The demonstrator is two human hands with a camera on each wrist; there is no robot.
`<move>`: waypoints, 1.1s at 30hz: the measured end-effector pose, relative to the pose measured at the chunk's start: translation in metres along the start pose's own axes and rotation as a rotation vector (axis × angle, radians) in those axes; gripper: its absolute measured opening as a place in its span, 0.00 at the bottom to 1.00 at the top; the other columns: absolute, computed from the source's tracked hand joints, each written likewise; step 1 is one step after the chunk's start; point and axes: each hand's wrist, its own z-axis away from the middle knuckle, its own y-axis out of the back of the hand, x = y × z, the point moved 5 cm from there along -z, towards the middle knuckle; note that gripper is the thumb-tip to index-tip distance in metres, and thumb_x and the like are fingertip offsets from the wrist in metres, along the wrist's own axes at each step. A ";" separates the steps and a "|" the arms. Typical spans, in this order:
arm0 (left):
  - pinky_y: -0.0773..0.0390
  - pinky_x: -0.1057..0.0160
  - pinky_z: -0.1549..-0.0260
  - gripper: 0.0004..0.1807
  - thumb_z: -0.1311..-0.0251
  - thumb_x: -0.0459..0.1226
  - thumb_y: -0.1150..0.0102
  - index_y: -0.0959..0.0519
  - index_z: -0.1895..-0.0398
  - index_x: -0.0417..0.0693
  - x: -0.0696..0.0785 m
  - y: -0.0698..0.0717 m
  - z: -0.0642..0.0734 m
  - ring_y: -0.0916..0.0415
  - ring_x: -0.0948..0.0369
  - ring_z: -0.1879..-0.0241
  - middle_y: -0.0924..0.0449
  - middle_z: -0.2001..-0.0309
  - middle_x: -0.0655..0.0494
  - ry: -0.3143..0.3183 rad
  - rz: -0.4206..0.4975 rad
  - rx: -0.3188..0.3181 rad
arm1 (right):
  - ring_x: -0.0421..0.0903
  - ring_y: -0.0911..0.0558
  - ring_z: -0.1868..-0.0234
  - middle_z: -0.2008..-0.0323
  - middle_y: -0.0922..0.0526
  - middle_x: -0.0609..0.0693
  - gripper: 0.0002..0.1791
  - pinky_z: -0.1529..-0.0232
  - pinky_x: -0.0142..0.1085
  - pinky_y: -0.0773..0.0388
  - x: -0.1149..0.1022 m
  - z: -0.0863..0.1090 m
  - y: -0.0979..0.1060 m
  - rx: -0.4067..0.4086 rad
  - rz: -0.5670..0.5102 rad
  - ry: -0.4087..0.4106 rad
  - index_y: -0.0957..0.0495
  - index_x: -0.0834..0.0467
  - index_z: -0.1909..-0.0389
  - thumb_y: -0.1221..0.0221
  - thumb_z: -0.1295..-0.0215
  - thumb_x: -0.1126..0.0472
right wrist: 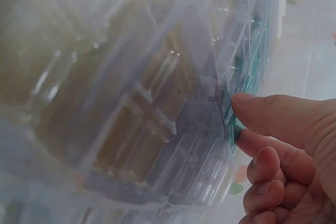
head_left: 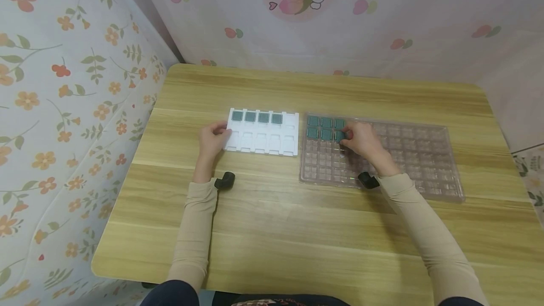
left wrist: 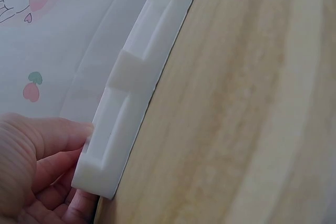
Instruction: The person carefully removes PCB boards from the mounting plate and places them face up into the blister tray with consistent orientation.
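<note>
Table (head_left: 263,230) is bare wood-look, so a dropped chip would probably skid and might flip. Clear tray (head_left: 408,155) lies flat on it at the right with no hand steadying it; a sideways drag by the right hand could shift it and jog the six green chips in its upper left corner. White tray (head_left: 261,140) is just left of it, four chips (head_left: 263,117) in its far row; if the left hand pulls or lifts that edge, the tray could tilt and those could slide out of their pockets. End chip (head_left: 338,135), nearer row, right-hand one of three, is close beside its neighbours, so a fingertip coming in crooked could catch the next one; a weak hold on the thin edge could let it slip.

Fingers now. Left hand (head_left: 213,140): small gap, thumb over the white tray's left edge, other fingers bent low beside and under it, gripping the edge. Right hand (head_left: 363,140): thumb and forefinger nearly together, end chip between the tips, looks like a pinch; how firm, can't tell. Remaining fingers curl toward the palm. Chip seems to be at its pocket; whether lifted at all, can't tell.
</note>
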 end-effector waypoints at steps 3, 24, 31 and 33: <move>0.25 0.66 0.65 0.16 0.44 0.29 0.41 0.21 0.51 0.33 0.000 0.000 0.000 0.24 0.51 0.60 0.20 0.58 0.38 0.000 -0.001 0.001 | 0.51 0.28 0.74 0.74 0.25 0.57 0.16 0.74 0.41 0.31 0.000 0.000 0.000 0.001 0.001 0.001 0.23 0.71 0.56 0.36 0.44 0.67; 0.25 0.63 0.61 0.16 0.44 0.31 0.41 0.21 0.51 0.35 -0.002 0.000 0.000 0.24 0.51 0.59 0.20 0.58 0.40 0.009 -0.006 -0.001 | 0.51 0.29 0.73 0.73 0.26 0.57 0.17 0.71 0.42 0.31 -0.003 -0.002 0.001 -0.023 -0.020 -0.026 0.24 0.71 0.53 0.38 0.42 0.66; 0.25 0.62 0.60 0.16 0.43 0.31 0.41 0.21 0.51 0.35 -0.002 0.000 0.000 0.24 0.52 0.58 0.20 0.57 0.40 0.024 -0.001 -0.001 | 0.50 0.29 0.75 0.75 0.26 0.56 0.16 0.71 0.43 0.32 -0.007 -0.006 0.001 0.009 0.010 0.006 0.22 0.70 0.55 0.37 0.43 0.65; 0.25 0.62 0.60 0.16 0.44 0.31 0.41 0.21 0.51 0.35 -0.002 0.000 0.000 0.24 0.52 0.58 0.20 0.57 0.40 0.020 0.001 -0.001 | 0.49 0.30 0.76 0.77 0.26 0.55 0.16 0.73 0.42 0.33 -0.009 -0.006 0.002 0.018 0.019 0.019 0.22 0.70 0.56 0.37 0.43 0.65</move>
